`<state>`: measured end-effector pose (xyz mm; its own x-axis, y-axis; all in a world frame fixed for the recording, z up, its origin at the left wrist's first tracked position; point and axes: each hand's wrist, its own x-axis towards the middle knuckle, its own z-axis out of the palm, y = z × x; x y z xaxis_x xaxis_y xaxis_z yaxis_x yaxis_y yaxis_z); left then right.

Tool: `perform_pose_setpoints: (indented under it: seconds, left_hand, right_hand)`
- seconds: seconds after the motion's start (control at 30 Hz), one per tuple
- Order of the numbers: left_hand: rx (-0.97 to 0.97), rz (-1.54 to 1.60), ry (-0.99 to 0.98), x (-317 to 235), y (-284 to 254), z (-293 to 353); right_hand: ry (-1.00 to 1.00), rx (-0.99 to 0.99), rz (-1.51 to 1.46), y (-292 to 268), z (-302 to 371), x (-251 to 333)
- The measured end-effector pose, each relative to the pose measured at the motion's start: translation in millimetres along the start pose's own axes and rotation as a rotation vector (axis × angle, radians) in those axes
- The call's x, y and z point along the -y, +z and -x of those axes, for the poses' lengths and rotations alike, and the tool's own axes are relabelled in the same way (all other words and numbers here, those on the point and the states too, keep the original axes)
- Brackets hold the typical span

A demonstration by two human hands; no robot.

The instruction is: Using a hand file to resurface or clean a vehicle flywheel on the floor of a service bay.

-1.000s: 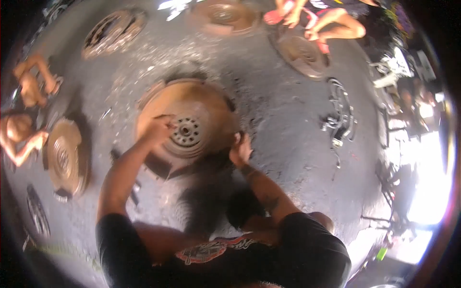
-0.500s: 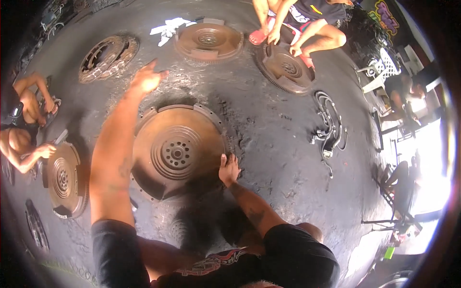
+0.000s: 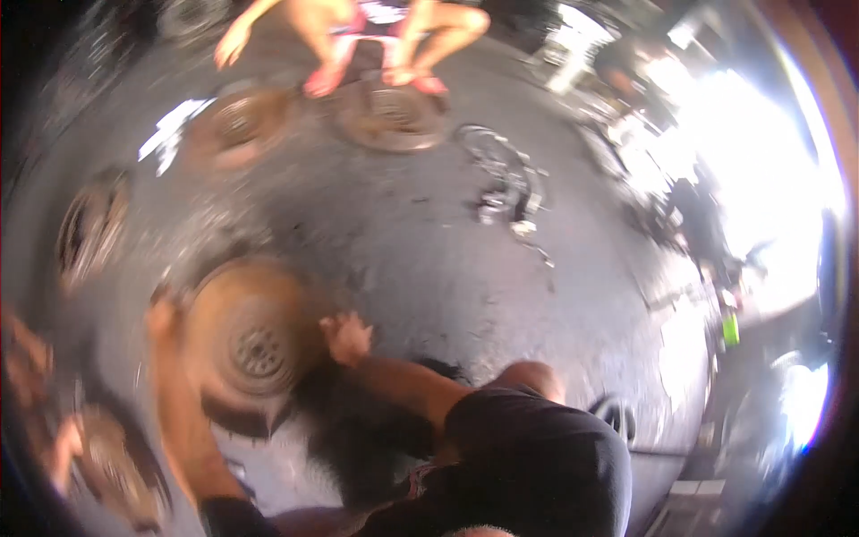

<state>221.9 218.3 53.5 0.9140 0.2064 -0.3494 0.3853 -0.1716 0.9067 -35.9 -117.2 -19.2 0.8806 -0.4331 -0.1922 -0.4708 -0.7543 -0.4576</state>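
Note:
A large, round, rust-brown flywheel (image 3: 219, 309) with a ring of bolt holes at its centre lies on the grey floor in front of me. My right hand (image 3: 347, 338) is at its right edge, with the fingers apart; it looks to be touching the rim. On the opposite side, my left hand (image 3: 164, 313) is at or beside the left rim, and motion smears its fingers. Whether that hand grips the edge cannot be made out. Dark shadow covers the near part of the flywheel.
Across from me a person squats with their feet by another flywheel (image 3: 389, 116). A further flywheel (image 3: 237, 125) lies beside white cloth (image 3: 170, 130). Ring-shaped parts (image 3: 94, 224) are at left, above a co-worker's flywheel (image 3: 116, 465). A wiring harness (image 3: 510, 188) lies right of centre.
The view has swung to the right and blurred. My left hand has come down from pointing outward to the flywheel's left side. My right hand stays by the right rim. The person opposite has raised one hand.

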Motion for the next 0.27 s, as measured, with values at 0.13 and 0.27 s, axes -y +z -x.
perform_pose_setpoints:
  seconds: [0.13,0.27]
  left_hand:
    - [0.085,0.139,0.112,-52.5,49.4,48.8]
    - [0.035,0.023,0.067,-66.3,-1.2,62.2]
  right_hand:
    - [0.045,-0.088,-0.092,-7.5,3.4,-35.9]
    - [0.082,0.110,-0.163,-0.5,4.3,-4.2]
